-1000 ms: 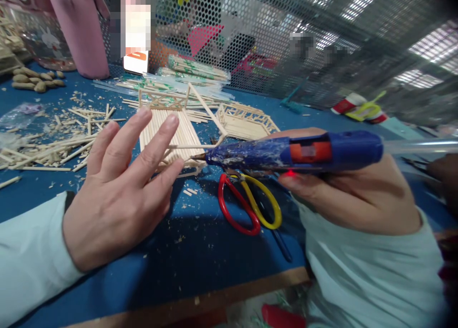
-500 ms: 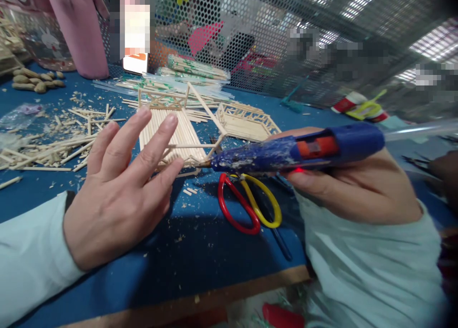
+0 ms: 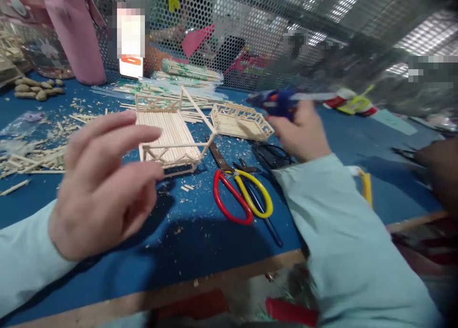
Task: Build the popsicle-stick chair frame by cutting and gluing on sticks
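My left hand [image 3: 110, 175] hovers in front of a small wooden-stick model [image 3: 168, 132], its fingers apart and nothing held in them. The model has a slatted floor, low truss sides and one long stick slanting up at its right. Farther back on the right, my right hand [image 3: 304, 132] grips a blue glue gun [image 3: 279, 103], blurred by motion, with a clear glue stick out of its rear. Beside that hand lies a second stick model [image 3: 243, 122]. Scissors with one red and one yellow handle [image 3: 232, 194] rest between my hands, next to a dark blue pen-like rod [image 3: 272, 227].
Loose sticks and scraps [image 3: 39, 158] cover the left of the blue table [image 3: 200, 251]. Peanuts [image 3: 37, 88], a pink bottle [image 3: 77, 37], a lit phone [image 3: 130, 46] and bagged sticks [image 3: 189, 72] stand or lie behind. A perforated metal screen [image 3: 246, 13] closes the back. Another person's hand [image 3: 434, 168] is at right.
My right hand has carried the glue gun from the model's near corner to the back right. My left hand has lifted off the model and drawn back toward me.
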Demonstrator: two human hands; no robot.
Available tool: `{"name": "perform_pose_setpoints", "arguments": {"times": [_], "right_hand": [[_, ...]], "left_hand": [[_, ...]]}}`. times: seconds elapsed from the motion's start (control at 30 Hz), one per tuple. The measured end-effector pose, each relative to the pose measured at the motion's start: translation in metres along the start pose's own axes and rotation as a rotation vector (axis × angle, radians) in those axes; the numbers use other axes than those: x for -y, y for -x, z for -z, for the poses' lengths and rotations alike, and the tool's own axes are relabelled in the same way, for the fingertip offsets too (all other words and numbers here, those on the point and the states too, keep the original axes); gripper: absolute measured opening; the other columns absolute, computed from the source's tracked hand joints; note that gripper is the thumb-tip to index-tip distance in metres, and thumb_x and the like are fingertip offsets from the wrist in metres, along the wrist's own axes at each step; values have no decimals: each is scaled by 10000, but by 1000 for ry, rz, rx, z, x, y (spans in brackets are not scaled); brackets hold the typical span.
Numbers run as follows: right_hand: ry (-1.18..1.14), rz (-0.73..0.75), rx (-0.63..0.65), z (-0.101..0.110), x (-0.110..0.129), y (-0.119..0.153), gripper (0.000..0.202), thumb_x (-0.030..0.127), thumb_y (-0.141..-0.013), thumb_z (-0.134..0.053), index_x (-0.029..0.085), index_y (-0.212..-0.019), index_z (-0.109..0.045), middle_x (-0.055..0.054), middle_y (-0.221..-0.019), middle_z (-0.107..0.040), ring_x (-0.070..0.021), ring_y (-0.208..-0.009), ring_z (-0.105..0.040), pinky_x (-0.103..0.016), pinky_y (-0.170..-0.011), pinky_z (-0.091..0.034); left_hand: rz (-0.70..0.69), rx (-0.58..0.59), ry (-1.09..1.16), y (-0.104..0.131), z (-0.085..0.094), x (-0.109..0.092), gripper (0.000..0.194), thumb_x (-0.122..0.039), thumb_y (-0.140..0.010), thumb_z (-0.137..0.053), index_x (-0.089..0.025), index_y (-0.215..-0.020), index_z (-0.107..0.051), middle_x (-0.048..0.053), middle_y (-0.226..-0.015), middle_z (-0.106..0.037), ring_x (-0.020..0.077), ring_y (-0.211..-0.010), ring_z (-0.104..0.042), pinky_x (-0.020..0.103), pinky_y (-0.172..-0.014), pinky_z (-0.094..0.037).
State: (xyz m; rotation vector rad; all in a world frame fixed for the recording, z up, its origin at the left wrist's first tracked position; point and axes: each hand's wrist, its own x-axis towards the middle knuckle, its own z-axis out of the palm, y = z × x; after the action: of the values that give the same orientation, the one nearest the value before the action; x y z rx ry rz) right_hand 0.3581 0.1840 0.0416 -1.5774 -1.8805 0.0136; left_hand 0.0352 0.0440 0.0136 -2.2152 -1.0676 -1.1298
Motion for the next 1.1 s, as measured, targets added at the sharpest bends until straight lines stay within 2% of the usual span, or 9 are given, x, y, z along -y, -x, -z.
{"name": "perform_pose_setpoints", "arguments": {"times": [0.07,0.2,0.33,0.4,0.53,0.67,0.73,0.87,1.1], "right_hand": [[115,-76,23,-15,-3,-2,413,245,-717,-581,170,-1111,-482,-147,-935,-640,-292,-799,-587,-440,-740,-448],[314,11,161,-41,3,-1,366,292,-758,-556,172,-1103,-524,-183,-1108,-611,-338,-982,-594,-466,-802,-475],[320,127,172,-50,1,-2,295,285,-774,-536,165,-1041,-570,-185,-1116,-612,-329,-1032,-566,-468,-854,-469],[287,143,144,-49,-2,-3,301,288,-748,-561,164,-1021,-584,-191,-1081,-626,-323,-997,-570,-464,-861,-464],[295,115,46,-42,6,-3,402,240,-659,-578,144,-1049,-588,-217,-1100,-614,-345,-994,-561,-496,-856,-449],[172,132,-179,-32,33,7,300,278,-666,-541,170,-937,-609,-88,-840,-635,-214,-728,-574,-375,-725,-480],[42,147,-211,-31,46,14,204,309,-682,-532,183,-820,-612,-17,-659,-580,-146,-570,-513,-300,-622,-456],[-58,257,-92,-29,58,25,235,385,-702,-563,180,-796,-630,7,-609,-554,-114,-522,-474,-263,-575,-418],[-57,322,70,-26,54,25,324,404,-732,-548,145,-875,-680,-16,-613,-596,-120,-519,-510,-252,-534,-414]], "left_hand": [[195,-43,10,-7,6,15,36,-260,-782,-573,-225,-788,-571,65,-1064,-646,285,-1077,-599,496,-977,-446],[573,-44,-180,-14,14,58,327,-374,-831,-524,-132,-987,-679,74,-917,-709,213,-766,-640,420,-759,-531],[725,189,-208,-6,28,100,378,-481,-802,-567,-148,-845,-740,-11,-590,-678,120,-541,-541,347,-657,-505],[738,396,-127,-1,35,112,409,-520,-799,-556,-157,-770,-741,-30,-522,-661,99,-497,-514,317,-637,-490],[618,909,223,0,41,105,338,-472,-755,-577,-184,-809,-746,-9,-731,-757,135,-663,-632,272,-669,-475],[558,965,148,-7,45,86,291,-444,-744,-574,-222,-815,-749,-4,-778,-756,154,-704,-656,251,-645,-444],[592,1062,14,-8,51,87,208,-397,-708,-630,-240,-774,-748,-24,-720,-742,156,-657,-641,247,-612,-418],[650,1292,42,-3,61,97,139,-313,-708,-638,-256,-766,-750,-49,-760,-750,148,-668,-643,232,-631,-417],[565,1348,26,-5,53,81,185,-333,-780,-591,-227,-740,-738,-29,-639,-702,131,-567,-582,236,-554,-366]]}}
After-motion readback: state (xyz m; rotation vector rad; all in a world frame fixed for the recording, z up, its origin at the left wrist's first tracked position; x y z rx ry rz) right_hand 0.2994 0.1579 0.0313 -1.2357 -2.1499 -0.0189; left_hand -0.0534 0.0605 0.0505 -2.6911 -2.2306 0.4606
